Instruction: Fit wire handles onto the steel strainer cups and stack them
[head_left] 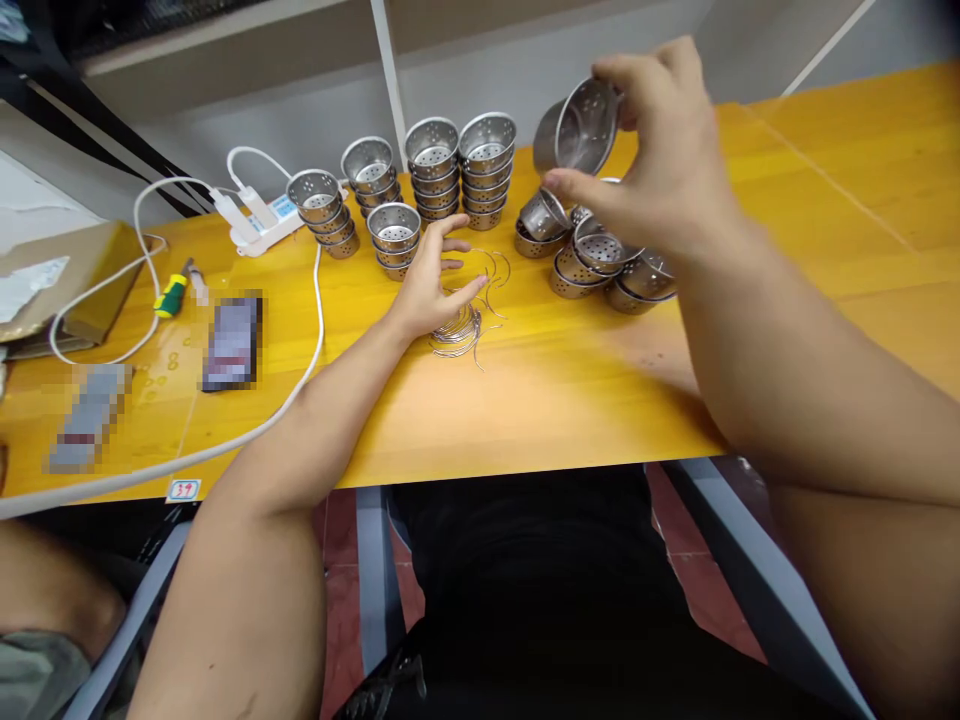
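My right hand (660,150) is raised at the right, its fingers and thumb gripping a metal strainer cup (551,135) that is tilted on its side. Below it lie loose perforated strainer cups (577,270), some upright and some tipped or nested. My left hand (431,280) has its fingers spread and holds nothing visible. It is over a small heap of thin curved metal wires (457,340), partly hiding them. Just beyond that hand stands a short stack of strainer cups (394,228).
Taller cup stacks (435,160) line the back by the wall. To the left are a white power strip (270,225) with cables, a yellow-green screwdriver (172,292), two blurred phone-like objects (232,342) and a cardboard box (82,290). Another person's leg (52,590) shows at lower left.
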